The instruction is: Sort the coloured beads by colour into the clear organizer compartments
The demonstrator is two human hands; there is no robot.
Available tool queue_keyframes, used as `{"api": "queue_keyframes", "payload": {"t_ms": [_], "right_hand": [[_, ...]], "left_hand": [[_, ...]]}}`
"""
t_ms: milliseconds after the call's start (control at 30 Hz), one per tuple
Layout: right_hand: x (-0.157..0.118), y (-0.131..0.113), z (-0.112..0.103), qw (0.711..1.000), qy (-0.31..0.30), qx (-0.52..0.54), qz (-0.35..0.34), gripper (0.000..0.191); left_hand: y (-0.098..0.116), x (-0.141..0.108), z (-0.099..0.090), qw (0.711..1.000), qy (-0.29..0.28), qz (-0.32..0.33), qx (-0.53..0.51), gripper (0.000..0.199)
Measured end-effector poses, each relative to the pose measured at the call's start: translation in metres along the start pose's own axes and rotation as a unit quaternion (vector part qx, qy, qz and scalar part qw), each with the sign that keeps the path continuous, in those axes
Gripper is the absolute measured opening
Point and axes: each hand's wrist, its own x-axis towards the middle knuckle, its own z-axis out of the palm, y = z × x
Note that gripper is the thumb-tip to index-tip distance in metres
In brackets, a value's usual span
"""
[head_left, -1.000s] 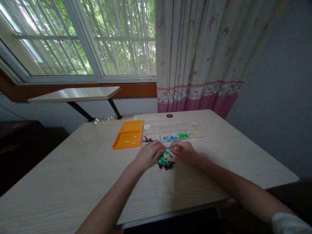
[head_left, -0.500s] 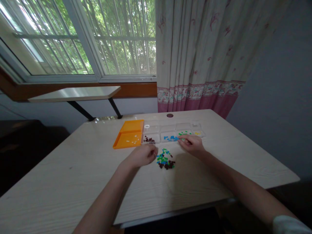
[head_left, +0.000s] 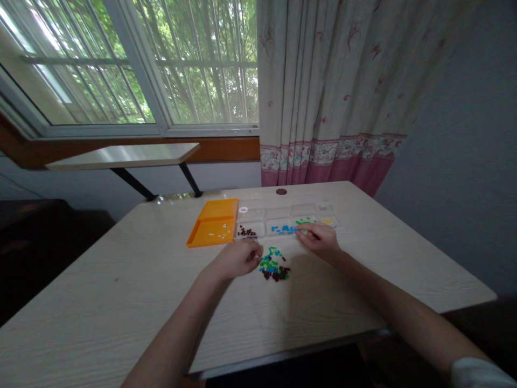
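Observation:
A mixed pile of small green, blue and dark brown pieces [head_left: 273,265] lies on the table. At its left edge is my left hand [head_left: 243,257], fingers curled closed; what they pinch, if anything, is too small to name. My right hand [head_left: 320,237] is closed in a pinch at the front edge of the clear compartment tray [head_left: 264,222], by the blue pieces [head_left: 283,229]; its fingertips' content cannot be made out. Other compartments hold dark brown pieces [head_left: 246,232], green pieces [head_left: 306,221] and yellow pieces [head_left: 328,221].
Left of the clear tray lies an orange tray [head_left: 204,220] with white pieces in its front part. A raised shelf [head_left: 129,154] on black legs stands at the back left of the table [head_left: 343,312]. Behind hang curtains [head_left: 323,97] beside a window.

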Motion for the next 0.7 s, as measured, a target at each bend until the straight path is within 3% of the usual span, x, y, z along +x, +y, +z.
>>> {"api": "queue_keyframes", "payload": {"t_ms": [400,700], "right_hand": [[-0.002,0.004,0.003,1.0,-0.02,0.003,0.015,0.015],[0.0,0.022,0.016,0.971,-0.133,-0.054,0.19,0.023]], "left_hand": [[0.001,0.0,0.002,1.0,-0.001,0.001,0.01,0.015],[0.002,0.002,0.001,1.0,-0.006,0.011,0.019,0.016]]}}
